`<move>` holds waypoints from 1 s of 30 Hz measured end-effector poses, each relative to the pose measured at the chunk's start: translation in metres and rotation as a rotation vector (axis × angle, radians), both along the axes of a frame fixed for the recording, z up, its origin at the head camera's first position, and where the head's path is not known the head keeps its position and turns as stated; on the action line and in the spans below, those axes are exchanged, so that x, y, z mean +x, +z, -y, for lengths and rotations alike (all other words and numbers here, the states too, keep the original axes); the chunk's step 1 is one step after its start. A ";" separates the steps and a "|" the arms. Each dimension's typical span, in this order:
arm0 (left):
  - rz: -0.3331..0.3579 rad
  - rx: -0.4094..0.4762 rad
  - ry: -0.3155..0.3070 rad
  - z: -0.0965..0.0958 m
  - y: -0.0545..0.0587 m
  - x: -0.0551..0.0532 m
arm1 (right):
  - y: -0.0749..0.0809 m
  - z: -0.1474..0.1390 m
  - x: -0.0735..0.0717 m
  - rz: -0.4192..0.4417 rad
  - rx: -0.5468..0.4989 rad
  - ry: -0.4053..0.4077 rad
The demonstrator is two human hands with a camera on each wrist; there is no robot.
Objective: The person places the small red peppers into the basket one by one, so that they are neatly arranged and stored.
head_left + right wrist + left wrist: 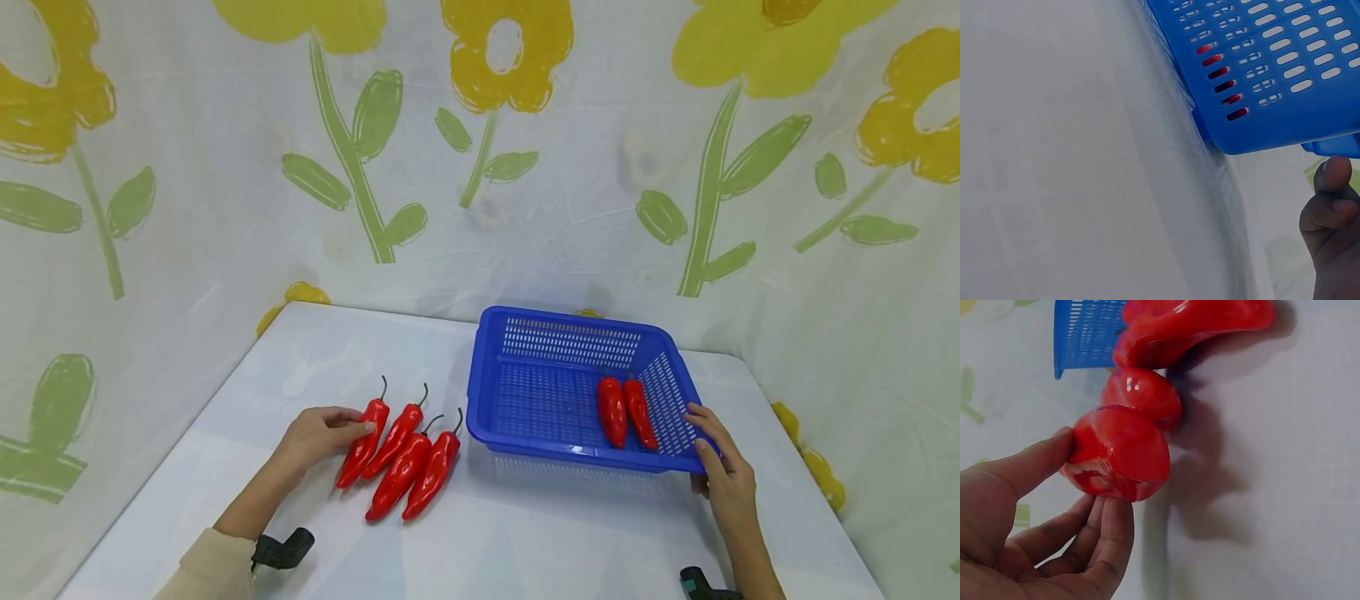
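The table (525, 533) lies bare along its near edge, a broad open strip between the left hand (318, 435) and the right hand (723, 475). Four red peppers (401, 458) lie side by side at the left, touching one another, with the rightmost just beside the blue basket (555, 329), so only a narrow gap runs between them. The basket's raised walls bar a level approach; its inside is open from above, with bare floor at its left half and two peppers (626, 410) against the right wall. A flowered cloth backdrop (570, 208) closes off the far side and both flanks of the table.
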State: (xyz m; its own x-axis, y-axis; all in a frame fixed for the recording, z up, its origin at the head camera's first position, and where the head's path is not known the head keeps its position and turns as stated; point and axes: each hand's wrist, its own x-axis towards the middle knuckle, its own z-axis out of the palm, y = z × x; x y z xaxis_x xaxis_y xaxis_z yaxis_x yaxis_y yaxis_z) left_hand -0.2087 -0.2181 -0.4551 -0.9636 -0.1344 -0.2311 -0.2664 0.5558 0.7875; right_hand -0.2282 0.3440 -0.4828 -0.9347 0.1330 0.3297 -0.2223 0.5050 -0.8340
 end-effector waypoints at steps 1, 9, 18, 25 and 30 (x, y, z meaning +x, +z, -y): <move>0.000 0.006 -0.002 -0.001 0.001 -0.001 | 0.000 0.000 0.000 -0.001 -0.003 0.000; 0.002 0.056 -0.001 -0.007 0.006 -0.006 | -0.003 0.000 0.002 0.008 -0.005 -0.011; -0.021 0.090 -0.026 -0.015 0.014 -0.011 | -0.003 0.000 0.003 0.012 -0.017 -0.012; -0.008 0.106 -0.022 -0.020 0.022 -0.017 | -0.005 -0.001 0.001 0.014 -0.020 -0.006; -0.007 0.137 -0.027 -0.024 0.026 -0.021 | -0.003 -0.001 0.000 0.000 -0.012 -0.001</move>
State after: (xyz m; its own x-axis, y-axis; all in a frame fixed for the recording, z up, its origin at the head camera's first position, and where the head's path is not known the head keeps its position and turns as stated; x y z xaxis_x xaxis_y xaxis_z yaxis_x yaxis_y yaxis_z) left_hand -0.2296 -0.1939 -0.4292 -0.9682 -0.0760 -0.2384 -0.2467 0.4496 0.8585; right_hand -0.2283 0.3448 -0.4857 -0.9345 0.1378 0.3282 -0.2220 0.4952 -0.8400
